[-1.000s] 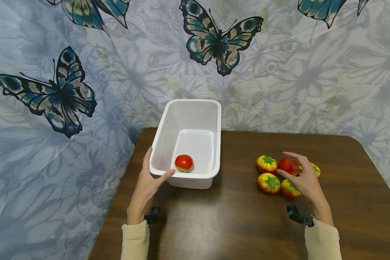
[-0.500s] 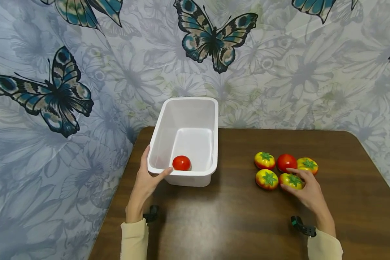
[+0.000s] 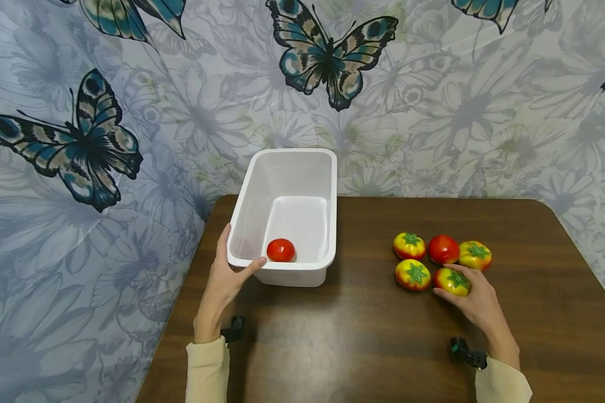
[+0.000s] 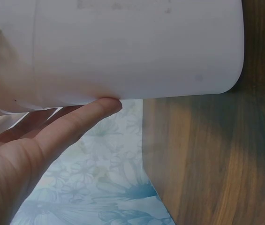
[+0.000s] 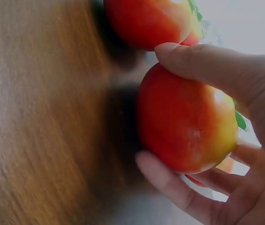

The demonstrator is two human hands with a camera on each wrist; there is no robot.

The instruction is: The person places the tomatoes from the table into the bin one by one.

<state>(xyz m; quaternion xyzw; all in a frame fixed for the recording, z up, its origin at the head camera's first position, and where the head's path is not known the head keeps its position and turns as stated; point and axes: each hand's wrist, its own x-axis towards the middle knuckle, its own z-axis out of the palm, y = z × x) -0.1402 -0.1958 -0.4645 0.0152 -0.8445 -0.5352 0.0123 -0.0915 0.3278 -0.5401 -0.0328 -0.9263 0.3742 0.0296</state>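
Note:
In the head view a white plastic bin [image 3: 299, 218] stands at the table's back left, with one red tomato [image 3: 280, 250] inside. My left hand [image 3: 223, 285] touches its near left corner, thumb at the front rim and fingers along the left side. The left wrist view shows a straight digit [image 4: 83, 122] against the bin's outer wall [image 4: 132, 51]. My right hand [image 3: 479, 302] holds a yellow-and-red tomato [image 3: 452, 281] with a green star-shaped top, thumb and fingers on opposite sides. Up close, that tomato [image 5: 184, 119] sits between the fingertips, beside another tomato [image 5: 148, 21].
Around the held one lie a red tomato [image 3: 443, 249] and yellow-red tomatoes: one at the right [image 3: 475, 256], one at the back left [image 3: 409, 245], another at the front left [image 3: 412, 275]. The brown wooden table [image 3: 363, 336] ends at a butterfly-patterned cloth backdrop [image 3: 418, 123].
My right hand has come down and toward me from above the red tomato, and now grips the near yellow-red tomato. The left hand keeps its place on the bin. The head view has shifted slightly.

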